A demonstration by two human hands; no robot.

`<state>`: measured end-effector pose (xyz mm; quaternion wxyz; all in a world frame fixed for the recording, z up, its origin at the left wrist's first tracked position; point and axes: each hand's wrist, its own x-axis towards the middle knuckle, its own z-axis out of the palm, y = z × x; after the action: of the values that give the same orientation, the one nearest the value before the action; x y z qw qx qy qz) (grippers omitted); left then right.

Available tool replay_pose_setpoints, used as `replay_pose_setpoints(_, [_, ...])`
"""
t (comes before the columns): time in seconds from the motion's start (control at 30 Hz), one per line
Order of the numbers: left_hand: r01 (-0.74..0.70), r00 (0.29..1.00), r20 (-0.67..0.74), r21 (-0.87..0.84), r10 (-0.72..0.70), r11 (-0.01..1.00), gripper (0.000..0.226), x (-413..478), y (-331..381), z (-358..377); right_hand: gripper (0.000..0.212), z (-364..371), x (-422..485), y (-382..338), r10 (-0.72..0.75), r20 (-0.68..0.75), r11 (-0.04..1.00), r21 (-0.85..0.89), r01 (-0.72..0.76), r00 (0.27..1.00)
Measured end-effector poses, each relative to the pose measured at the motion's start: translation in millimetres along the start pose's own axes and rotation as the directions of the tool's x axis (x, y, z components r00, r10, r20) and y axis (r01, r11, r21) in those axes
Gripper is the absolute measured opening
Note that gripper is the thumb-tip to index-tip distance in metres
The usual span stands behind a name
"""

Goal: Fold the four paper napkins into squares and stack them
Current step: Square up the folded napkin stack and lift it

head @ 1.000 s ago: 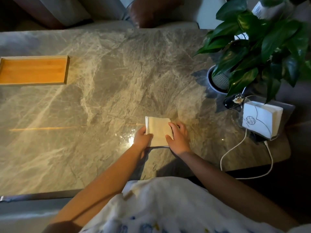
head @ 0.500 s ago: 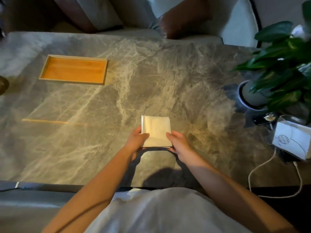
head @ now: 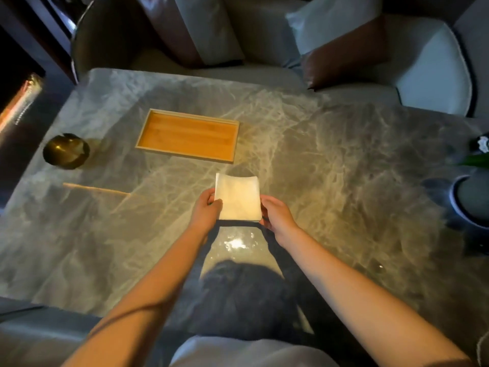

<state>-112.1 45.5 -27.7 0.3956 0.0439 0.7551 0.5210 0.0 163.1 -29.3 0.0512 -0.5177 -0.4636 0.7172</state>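
A cream paper napkin stack (head: 239,197), folded into a square, is held a little above the grey marble table (head: 344,181); its shadow falls just below it. My left hand (head: 206,209) pinches its lower left edge with thumb on top. At the lower right corner, my right hand (head: 275,211) grips the same napkin. How many layers the square holds cannot be told from here.
An empty wooden tray (head: 189,135) lies beyond the napkin, up and left. A brass bowl (head: 66,151) sits near the table's left edge. A plant pot (head: 471,200) stands at the right edge. Chairs with cushions (head: 344,51) line the far side.
The folded napkin went from pressed flat on the table to lifted in both hands and carried forward toward the tray. The view swung left, bringing the tray and bowl in.
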Motion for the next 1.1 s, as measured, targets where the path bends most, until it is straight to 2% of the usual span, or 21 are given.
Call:
replay_pose_setpoints(0.13, [-0.050, 0.999, -0.008, -0.004, 0.050, 0.999, 0.042, 37.8, 28.2, -19.4, 0.036, 37.0, 27.0, -30.1, -0.037, -0.006, 0.999, 0.001, 0.037, 0.999])
replay_pose_setpoints(0.23, [-0.085, 0.996, 0.037, -0.028, 0.086, 0.996, 0.046, 63.9, 48.9, -29.2, 0.038, 58.2, 48.7, -53.2, -0.068, 0.003, 0.997, -0.033, 0.068, 0.998])
replay_pose_setpoints(0.4, [-0.218, 0.973, 0.102, 0.079, 0.209, 0.973, 0.047, 104.1, 74.5, -41.1, 0.031, 79.0, 80.0, -80.5, -0.063, 0.058, 0.990, -0.120, 0.070, 0.996])
replay_pose_setpoints(0.63, [-0.190, 0.975, 0.167, 0.279, 0.147, 0.941, 0.049, 157.2, 80.4, -45.3, 0.030, 87.7, 112.1, -100.5, -0.030, 0.022, 0.978, -0.207, 0.034, 0.999])
replay_pose_setpoints(0.77, [-0.133, 0.990, 0.100, 0.481, 0.096, 0.866, 0.053, 172.0, 79.4, -43.9, 0.028, 88.9, 123.1, -104.1, -0.075, 0.056, 0.963, -0.255, 0.087, 0.996])
replay_pose_setpoints(0.97, [-0.081, 0.997, 0.038, 0.540, 0.072, 0.838, 0.055, 180.4, 78.6, -44.8, 0.035, 93.6, 128.3, -105.7, -0.138, 0.098, 0.925, -0.342, 0.163, 0.986])
replay_pose_setpoints(1.1, [-0.112, 0.994, 0.053, 0.539, 0.099, 0.835, 0.052, 180.2, 77.0, -46.0, 0.051, 96.7, 127.8, -100.2, -0.128, 0.102, 0.869, -0.467, 0.161, 0.986])
